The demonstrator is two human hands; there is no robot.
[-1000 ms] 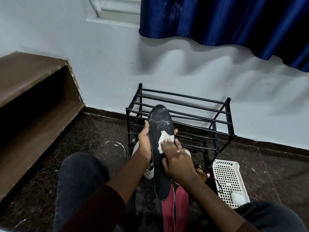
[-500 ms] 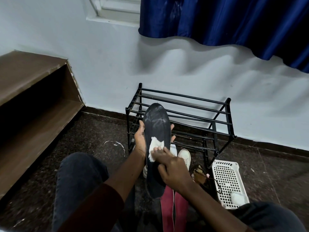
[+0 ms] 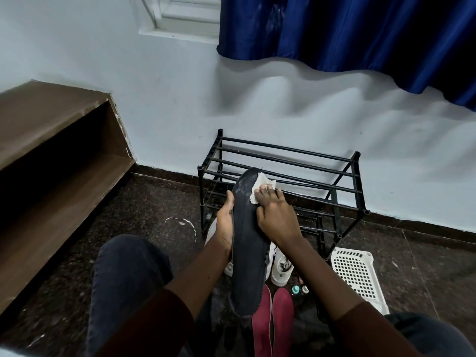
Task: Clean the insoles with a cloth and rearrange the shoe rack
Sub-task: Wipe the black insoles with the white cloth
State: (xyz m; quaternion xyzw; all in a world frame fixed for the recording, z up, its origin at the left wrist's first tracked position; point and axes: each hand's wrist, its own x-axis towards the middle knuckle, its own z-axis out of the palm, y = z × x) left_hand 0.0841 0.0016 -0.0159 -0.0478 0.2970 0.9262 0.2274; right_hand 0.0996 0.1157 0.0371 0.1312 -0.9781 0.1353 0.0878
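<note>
Change: right hand (image 3: 277,217) and white cloth (image 3: 260,185) now at toe end of black insole (image 3: 248,253); was mid-sole 0.5 s ago
Right: fingers flat, pressing cloth onto insole, in front of shoe rack (image 3: 283,161)
Left: left hand (image 3: 225,222) grips insole's left edge; fingers hidden behind it
Hidden: white sneakers (image 3: 282,269) partly behind insole

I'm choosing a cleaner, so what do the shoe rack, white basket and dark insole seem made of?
The shoe rack looks like black metal tubes with plastic corner joints, slightly glossy. The basket is probably moulded white plastic, given its grid of holes. The insole seems matte foam or rubber, with a scalloped edge; I can't tell which.
</note>
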